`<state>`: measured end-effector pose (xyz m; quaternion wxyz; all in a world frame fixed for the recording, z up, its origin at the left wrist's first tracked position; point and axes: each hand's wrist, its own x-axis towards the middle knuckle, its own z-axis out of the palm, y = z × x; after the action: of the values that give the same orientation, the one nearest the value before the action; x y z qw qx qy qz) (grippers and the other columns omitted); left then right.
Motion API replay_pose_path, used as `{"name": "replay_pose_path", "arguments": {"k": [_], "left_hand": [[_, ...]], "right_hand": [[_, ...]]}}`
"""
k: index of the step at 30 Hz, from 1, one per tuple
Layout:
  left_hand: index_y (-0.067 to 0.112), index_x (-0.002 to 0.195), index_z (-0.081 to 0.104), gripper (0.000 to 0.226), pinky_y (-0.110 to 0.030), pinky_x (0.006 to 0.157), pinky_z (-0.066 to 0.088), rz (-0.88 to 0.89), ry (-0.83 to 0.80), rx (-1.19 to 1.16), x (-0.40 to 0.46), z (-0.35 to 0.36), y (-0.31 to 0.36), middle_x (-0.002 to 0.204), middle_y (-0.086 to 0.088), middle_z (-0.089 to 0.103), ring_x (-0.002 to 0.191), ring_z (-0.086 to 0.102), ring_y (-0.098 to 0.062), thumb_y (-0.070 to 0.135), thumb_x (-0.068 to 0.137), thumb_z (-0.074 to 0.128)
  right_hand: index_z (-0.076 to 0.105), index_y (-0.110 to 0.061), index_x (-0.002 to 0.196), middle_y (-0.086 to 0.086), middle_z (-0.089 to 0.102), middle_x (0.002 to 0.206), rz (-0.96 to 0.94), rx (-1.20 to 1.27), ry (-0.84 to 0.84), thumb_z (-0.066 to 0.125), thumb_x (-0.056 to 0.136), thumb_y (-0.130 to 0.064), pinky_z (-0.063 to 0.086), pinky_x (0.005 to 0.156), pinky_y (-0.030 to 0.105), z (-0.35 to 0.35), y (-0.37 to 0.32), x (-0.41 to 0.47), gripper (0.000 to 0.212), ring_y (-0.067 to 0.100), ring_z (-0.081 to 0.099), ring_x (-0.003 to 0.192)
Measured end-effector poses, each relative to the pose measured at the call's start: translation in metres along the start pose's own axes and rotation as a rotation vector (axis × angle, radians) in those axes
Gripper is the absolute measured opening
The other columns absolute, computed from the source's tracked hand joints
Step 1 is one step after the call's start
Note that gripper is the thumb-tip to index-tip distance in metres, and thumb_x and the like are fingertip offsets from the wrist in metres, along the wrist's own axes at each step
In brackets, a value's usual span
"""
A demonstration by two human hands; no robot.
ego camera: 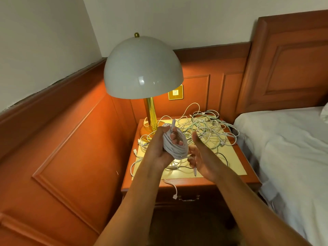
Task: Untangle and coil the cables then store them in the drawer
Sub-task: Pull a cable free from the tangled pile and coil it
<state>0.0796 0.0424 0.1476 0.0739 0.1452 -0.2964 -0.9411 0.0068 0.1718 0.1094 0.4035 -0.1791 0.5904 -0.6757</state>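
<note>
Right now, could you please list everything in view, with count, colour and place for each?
coiled cable: one, white, gripped in the left hand above the nightstand
tangled cables: several, white, pale green and black, loose on the nightstand top
nightstand: one, reddish wood with a pale yellow top, beside the bed
drawer: one, closed, at the nightstand's front, a white cable end hanging over it
lamp: one, white dome on a gold stem, back left of the nightstand
wall switch: one, gold, behind the lamp
bed: one, white sheets, at right
hands: left hand holds the coil; right hand pinches its loose end

Cables point(204, 126) on nightstand point(237, 167) — lamp point(142, 68) behind-left
</note>
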Motion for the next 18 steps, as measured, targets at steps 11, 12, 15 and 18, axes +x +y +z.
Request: {"name": "replay_pose_path", "arguments": {"k": [11,12,15,18], "left_hand": [[0.003,0.074,0.065,0.015,-0.025,0.058,0.056,-0.068,0.064,0.054,-0.004,-0.013,0.003,0.061,-0.006,0.061,0.051,0.06,-0.016,0.017,0.078,0.062],[0.003,0.072,0.063,0.02,-0.025,0.055,0.056,-0.067,0.062,0.071,-0.007,-0.007,0.002,0.059,-0.007,0.061,0.05,0.061,-0.016,0.018,0.083,0.056],[0.004,0.07,0.061,0.02,-0.025,0.056,0.056,-0.03,0.064,0.097,-0.011,-0.007,0.0,0.061,-0.006,0.06,0.053,0.061,-0.016,0.016,0.084,0.054],[0.007,0.072,0.059,0.009,-0.024,0.059,0.056,-0.002,0.063,0.072,-0.012,-0.014,-0.001,0.065,-0.004,0.054,0.058,0.056,-0.015,0.014,0.075,0.057]], "right_hand": [[0.064,-0.011,0.073,-0.001,0.04,0.061,-0.131,-0.127,0.063,0.06,0.09,-0.016,0.024,0.054,0.028,0.006,-0.013,0.01,0.019,0.011,0.031,0.055],[0.063,-0.012,0.07,-0.001,0.04,0.06,-0.134,-0.115,0.08,0.06,0.09,-0.014,0.024,0.053,0.029,0.006,-0.01,0.01,0.021,0.012,0.031,0.055],[0.058,-0.007,0.072,0.001,0.037,0.06,-0.155,-0.116,0.112,0.06,0.09,-0.013,0.024,0.054,0.03,0.004,-0.008,0.012,0.019,0.013,0.03,0.055],[0.056,-0.007,0.07,0.003,0.033,0.06,-0.178,-0.152,0.136,0.061,0.089,-0.013,0.023,0.053,0.032,0.003,-0.008,0.013,0.021,0.015,0.028,0.055]]}}
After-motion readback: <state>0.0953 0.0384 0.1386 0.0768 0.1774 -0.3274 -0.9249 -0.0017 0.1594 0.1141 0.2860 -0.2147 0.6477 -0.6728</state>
